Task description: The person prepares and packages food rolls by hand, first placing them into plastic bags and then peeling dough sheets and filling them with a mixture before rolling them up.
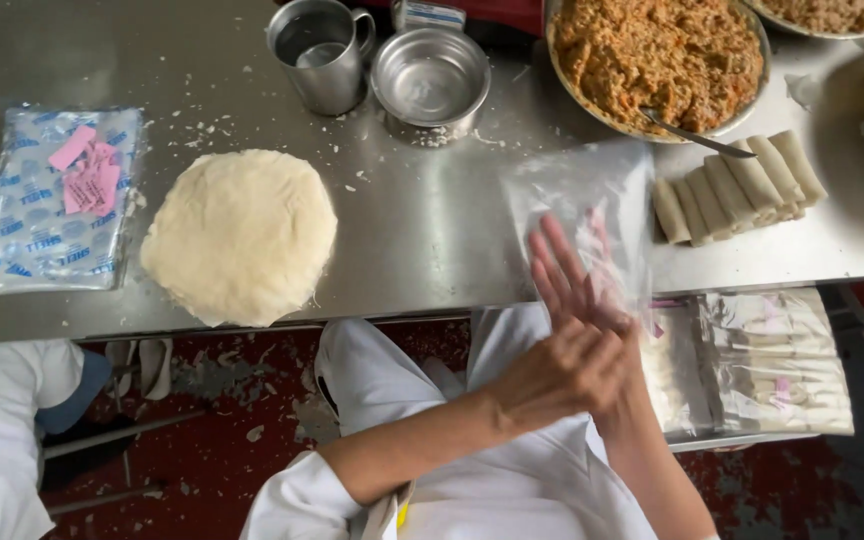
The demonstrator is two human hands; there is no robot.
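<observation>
Nearest the camera, both hands are working a clear plastic bag [582,215] at the table's front edge. The left hand [557,375] is curling loosely, fingers bent against the base of the right hand, seemingly pinching the bag's mouth; the exact grip is hard to tell. The right hand [570,275] is lying flat with fingers spread and looks to be slid inside the bag, which is standing up off the steel table [422,240] and looks empty.

Just right and lower, filled bags of rolls [767,365] are sitting on a tray, so some packing is already done. Past the bag, a row of loose rolls [737,185] is lying on the table, rolled but not yet bagged. To the left, a stack of round wrappers [240,235] is waiting unrolled, and beyond it a pile of flat bags with pink slips [57,200].

Farthest back, a big bowl of filling [657,60] is sitting nearly full with a spoon in it, beside an empty small steel bowl [430,80] and a metal mug [317,55]. Judging by that, plenty of rolling and bagging is remaining.
</observation>
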